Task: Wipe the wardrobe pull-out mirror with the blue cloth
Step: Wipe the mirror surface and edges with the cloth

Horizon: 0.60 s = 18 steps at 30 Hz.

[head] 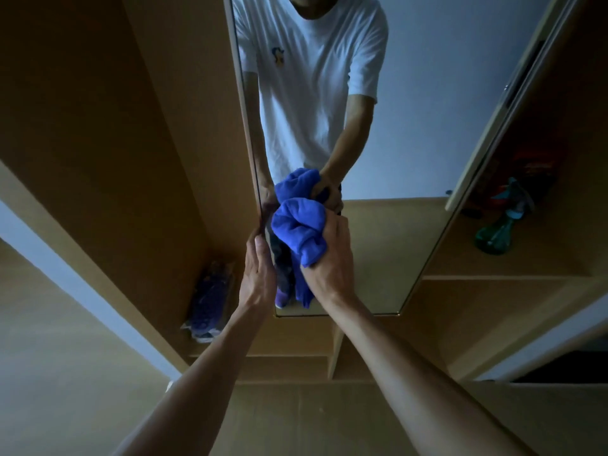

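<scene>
The tall pull-out mirror (411, 159) stands out from the wardrobe, facing me. My right hand (330, 255) grips a bunched blue cloth (297, 230) and presses it against the glass near the mirror's lower left. My left hand (260, 268) holds the mirror's left edge, fingers wrapped round the frame. The glass reflects a person in a white T-shirt, the cloth and both hands.
Wooden wardrobe panels rise on the left. A plastic bag with purple contents (210, 297) lies on a shelf at lower left. On the right shelf stands a green spray bottle (496, 232) beside an open wardrobe door (493, 120). Lower shelves and a divider sit under the mirror.
</scene>
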Each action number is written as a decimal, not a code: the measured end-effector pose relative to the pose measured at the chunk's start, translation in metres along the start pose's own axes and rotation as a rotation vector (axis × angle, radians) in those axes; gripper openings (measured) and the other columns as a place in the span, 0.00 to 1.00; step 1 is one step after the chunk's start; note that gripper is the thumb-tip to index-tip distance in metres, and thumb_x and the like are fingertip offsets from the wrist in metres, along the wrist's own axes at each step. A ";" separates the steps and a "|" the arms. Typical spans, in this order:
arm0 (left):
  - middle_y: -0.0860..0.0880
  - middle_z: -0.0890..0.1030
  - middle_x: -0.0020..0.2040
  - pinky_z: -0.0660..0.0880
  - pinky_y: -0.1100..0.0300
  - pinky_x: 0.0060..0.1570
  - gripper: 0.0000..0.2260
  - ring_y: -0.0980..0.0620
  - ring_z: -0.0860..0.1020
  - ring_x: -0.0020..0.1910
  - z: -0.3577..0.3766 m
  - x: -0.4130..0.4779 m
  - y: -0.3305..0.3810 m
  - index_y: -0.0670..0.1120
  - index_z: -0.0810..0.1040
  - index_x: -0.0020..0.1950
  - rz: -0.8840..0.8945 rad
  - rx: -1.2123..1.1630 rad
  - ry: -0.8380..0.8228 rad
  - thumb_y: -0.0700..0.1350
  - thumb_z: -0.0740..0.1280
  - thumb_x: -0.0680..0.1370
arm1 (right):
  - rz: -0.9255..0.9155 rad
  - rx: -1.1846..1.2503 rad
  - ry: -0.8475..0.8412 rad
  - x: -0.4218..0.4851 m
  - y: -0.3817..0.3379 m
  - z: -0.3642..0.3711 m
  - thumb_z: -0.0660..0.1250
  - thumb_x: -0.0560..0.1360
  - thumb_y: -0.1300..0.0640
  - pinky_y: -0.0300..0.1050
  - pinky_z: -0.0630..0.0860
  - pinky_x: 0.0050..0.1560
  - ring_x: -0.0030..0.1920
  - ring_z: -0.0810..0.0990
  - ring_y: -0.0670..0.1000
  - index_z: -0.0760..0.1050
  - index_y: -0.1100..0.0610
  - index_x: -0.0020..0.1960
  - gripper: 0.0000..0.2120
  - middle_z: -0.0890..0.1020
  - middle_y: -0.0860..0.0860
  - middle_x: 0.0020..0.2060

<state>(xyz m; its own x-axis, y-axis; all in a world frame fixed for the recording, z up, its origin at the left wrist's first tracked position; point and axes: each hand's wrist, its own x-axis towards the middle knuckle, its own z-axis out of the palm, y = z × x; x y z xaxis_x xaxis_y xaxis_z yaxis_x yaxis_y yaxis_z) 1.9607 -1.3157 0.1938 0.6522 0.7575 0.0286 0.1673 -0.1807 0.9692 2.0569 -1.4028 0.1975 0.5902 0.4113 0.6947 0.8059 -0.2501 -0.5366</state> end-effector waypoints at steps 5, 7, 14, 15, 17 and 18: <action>0.54 0.65 0.79 0.64 0.48 0.74 0.21 0.52 0.65 0.77 0.008 -0.002 0.000 0.60 0.59 0.79 0.041 0.068 0.081 0.59 0.44 0.87 | 0.169 0.081 0.081 0.016 0.029 -0.053 0.60 0.77 0.66 0.36 0.66 0.32 0.32 0.69 0.41 0.66 0.53 0.39 0.11 0.69 0.45 0.31; 0.53 0.64 0.80 0.65 0.47 0.72 0.22 0.49 0.66 0.77 0.011 -0.004 0.000 0.60 0.57 0.81 0.018 0.078 0.092 0.58 0.44 0.86 | 0.231 0.061 0.083 0.016 0.046 -0.075 0.60 0.77 0.68 0.40 0.67 0.30 0.32 0.71 0.43 0.68 0.58 0.39 0.10 0.71 0.48 0.30; 0.50 0.61 0.81 0.65 0.46 0.72 0.23 0.46 0.65 0.77 0.013 -0.004 0.003 0.56 0.54 0.83 0.000 0.144 0.077 0.57 0.44 0.87 | 0.585 -0.277 0.646 0.020 0.095 -0.123 0.64 0.79 0.58 0.39 0.74 0.58 0.51 0.76 0.47 0.73 0.51 0.57 0.08 0.79 0.54 0.53; 0.50 0.61 0.81 0.64 0.48 0.72 0.23 0.46 0.64 0.78 0.013 -0.006 0.004 0.55 0.55 0.83 0.011 0.137 0.073 0.56 0.45 0.87 | 0.474 -0.231 0.430 0.014 0.098 -0.124 0.60 0.78 0.58 0.44 0.75 0.53 0.45 0.74 0.44 0.72 0.55 0.52 0.04 0.77 0.52 0.47; 0.49 0.61 0.82 0.62 0.51 0.70 0.23 0.46 0.63 0.78 0.011 -0.004 0.006 0.54 0.55 0.83 0.010 0.122 0.068 0.54 0.46 0.87 | 0.394 -0.260 0.215 0.002 0.106 -0.127 0.61 0.78 0.59 0.40 0.75 0.50 0.46 0.76 0.46 0.71 0.54 0.53 0.04 0.75 0.51 0.46; 0.48 0.60 0.82 0.61 0.53 0.68 0.23 0.46 0.63 0.78 0.010 -0.003 0.006 0.54 0.54 0.83 0.007 0.116 0.062 0.54 0.47 0.87 | 0.394 -0.230 0.233 -0.004 0.115 -0.126 0.62 0.79 0.60 0.38 0.75 0.51 0.47 0.79 0.51 0.72 0.57 0.53 0.04 0.76 0.54 0.46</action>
<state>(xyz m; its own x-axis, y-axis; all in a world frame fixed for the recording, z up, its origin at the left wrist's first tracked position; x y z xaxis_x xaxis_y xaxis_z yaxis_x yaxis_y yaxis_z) 1.9673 -1.3257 0.1966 0.6075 0.7925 0.0532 0.2497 -0.2542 0.9344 2.1531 -1.5433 0.1931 0.8247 0.0471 0.5636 0.4943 -0.5443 -0.6778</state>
